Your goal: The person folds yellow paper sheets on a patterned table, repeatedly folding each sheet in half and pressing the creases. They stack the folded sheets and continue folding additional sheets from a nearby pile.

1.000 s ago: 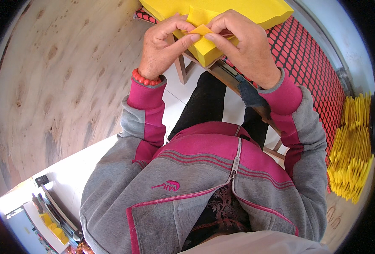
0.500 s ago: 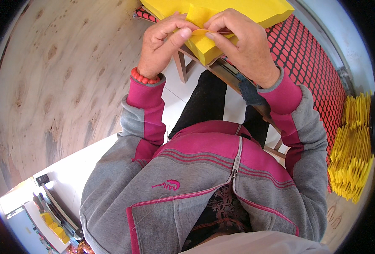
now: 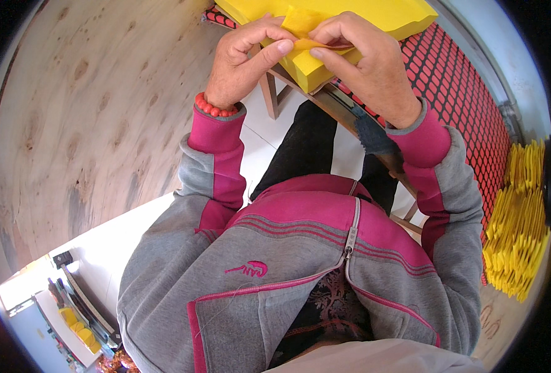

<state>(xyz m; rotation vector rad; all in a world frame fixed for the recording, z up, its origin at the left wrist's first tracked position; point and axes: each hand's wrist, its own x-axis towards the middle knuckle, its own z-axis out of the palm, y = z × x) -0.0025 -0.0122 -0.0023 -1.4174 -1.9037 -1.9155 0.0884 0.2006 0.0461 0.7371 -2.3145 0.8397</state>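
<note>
A piece of yellow paper (image 3: 305, 43) is pinched between my two hands, with a folded-over edge along its near side. My left hand (image 3: 244, 62) is closed on its left end, thumb and forefinger close together. The right end sits between the thumb and bent fingers of my right hand (image 3: 375, 68), where a thin reddish edge shows. Directly beneath lies a thick stack of yellow paper (image 3: 309, 73), its near corner pointing toward me. My fingers partly cover the held piece, so its full shape is hidden.
A red-and-black patterned cloth (image 3: 440, 78) covers the surface to the right. Several folded yellow papers (image 3: 518, 230) stand bunched at the far right. A large wooden board (image 3: 95, 124) fills the left side. Below the stack is a wooden stool leg (image 3: 268, 96).
The whole view has shifted slightly, so hands and stack appear a little further right. Both hands keep their pinch on the paper, whose folded edge now bulges a bit more.
</note>
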